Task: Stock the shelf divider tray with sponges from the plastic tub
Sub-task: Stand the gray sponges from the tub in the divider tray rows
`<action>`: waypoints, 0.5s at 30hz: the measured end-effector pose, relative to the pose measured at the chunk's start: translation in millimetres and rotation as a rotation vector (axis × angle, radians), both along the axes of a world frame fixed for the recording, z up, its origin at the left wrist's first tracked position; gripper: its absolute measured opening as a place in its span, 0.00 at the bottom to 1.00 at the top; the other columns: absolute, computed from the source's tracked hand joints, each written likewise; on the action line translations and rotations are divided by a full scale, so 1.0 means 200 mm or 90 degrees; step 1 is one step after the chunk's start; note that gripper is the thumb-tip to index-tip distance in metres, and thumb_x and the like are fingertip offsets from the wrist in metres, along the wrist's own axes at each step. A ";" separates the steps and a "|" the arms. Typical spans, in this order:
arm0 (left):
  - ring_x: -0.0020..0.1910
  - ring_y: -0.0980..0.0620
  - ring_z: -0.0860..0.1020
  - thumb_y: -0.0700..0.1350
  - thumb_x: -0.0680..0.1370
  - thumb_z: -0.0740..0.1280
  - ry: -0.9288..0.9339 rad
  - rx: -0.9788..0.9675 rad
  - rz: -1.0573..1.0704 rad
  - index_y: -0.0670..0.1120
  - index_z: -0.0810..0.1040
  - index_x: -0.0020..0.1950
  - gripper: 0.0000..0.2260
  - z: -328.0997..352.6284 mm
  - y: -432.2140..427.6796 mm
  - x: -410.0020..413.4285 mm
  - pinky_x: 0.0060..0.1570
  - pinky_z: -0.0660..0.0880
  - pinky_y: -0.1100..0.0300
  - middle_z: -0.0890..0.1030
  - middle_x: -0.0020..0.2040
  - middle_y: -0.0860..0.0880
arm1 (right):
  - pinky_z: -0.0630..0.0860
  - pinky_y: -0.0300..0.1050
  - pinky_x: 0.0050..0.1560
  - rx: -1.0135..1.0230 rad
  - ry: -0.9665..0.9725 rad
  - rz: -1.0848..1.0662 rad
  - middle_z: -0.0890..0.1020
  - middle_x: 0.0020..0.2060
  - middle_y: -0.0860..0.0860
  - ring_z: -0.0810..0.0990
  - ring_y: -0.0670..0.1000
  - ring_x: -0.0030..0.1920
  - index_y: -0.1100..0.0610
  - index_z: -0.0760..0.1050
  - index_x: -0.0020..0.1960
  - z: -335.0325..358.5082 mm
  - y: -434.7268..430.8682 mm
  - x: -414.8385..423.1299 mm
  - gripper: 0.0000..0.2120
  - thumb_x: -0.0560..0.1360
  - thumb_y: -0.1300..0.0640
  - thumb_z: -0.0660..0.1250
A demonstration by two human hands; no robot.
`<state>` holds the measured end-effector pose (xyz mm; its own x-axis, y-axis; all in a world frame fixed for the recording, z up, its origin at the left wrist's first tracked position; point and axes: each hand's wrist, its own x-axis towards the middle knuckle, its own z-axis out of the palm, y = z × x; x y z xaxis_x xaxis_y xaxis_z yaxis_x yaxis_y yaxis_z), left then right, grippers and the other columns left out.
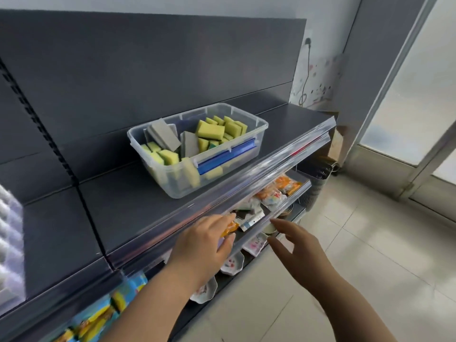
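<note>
The plastic tub [172,183] of sponges [211,132] sits within reach while the right hand [296,245] spreads empty fingers [281,224]; the left hand [202,243]'s grip is unclear.

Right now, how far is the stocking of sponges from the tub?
Done: nothing visible; the sponges lie in the plastic tub, and no divider tray shows. In hand: no sponge; the left hand reaches by an orange packet below, the right hand is open. Left: all stocking.
</note>
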<state>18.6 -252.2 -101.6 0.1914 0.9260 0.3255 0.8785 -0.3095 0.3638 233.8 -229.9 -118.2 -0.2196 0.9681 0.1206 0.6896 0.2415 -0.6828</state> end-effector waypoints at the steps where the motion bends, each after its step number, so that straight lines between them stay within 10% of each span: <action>1: 0.58 0.53 0.75 0.49 0.78 0.62 -0.001 0.000 0.000 0.50 0.71 0.68 0.18 0.01 0.04 0.01 0.54 0.70 0.60 0.77 0.60 0.52 | 0.73 0.44 0.60 -0.005 -0.002 0.004 0.75 0.60 0.43 0.73 0.44 0.58 0.40 0.68 0.65 -0.01 0.05 0.01 0.20 0.74 0.48 0.65; 15: 0.54 0.51 0.77 0.45 0.76 0.66 -0.018 0.110 0.118 0.47 0.74 0.64 0.17 0.20 1.01 -0.25 0.49 0.71 0.63 0.79 0.57 0.49 | 0.73 0.40 0.58 0.096 -0.029 0.122 0.76 0.54 0.38 0.75 0.39 0.55 0.37 0.68 0.62 0.31 1.18 -0.14 0.18 0.73 0.45 0.63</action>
